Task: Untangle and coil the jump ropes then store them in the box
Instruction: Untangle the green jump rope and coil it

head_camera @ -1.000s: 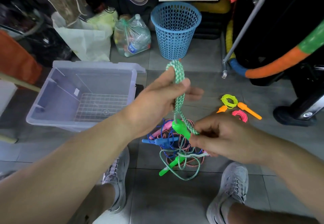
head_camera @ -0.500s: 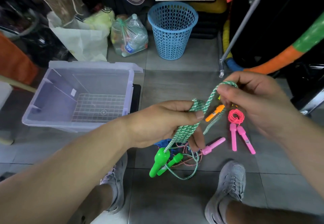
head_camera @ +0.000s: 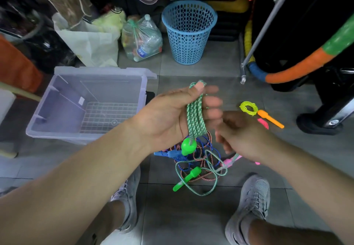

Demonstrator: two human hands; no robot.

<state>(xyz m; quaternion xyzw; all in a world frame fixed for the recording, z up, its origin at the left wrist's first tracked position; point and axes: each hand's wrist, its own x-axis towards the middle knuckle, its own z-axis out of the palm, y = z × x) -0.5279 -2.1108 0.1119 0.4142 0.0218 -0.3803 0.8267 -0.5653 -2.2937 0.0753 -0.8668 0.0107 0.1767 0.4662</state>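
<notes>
The left hand (head_camera: 178, 118) is palm-up above the floor, its fingers (head_camera: 212, 104) curled round several loops of the green jump rope (head_camera: 196, 118), with the thumb pinning the loops at the top. One green handle (head_camera: 188, 147) hangs just below that hand; the other handle (head_camera: 186, 179) lies on the tiled floor (head_camera: 191, 216) amid the rope's loose end. Under it sits a tangle of blue and red ropes (head_camera: 199, 158).

The right hand (head_camera: 243, 135) is blurred beside the coil, fingers curled; whether it grips anything I cannot tell. The clear plastic box (head_camera: 57, 100) stands on the floor to the left, with no ropes in it. A coiled yellow rope (head_camera: 249, 108) lies to the right.
</notes>
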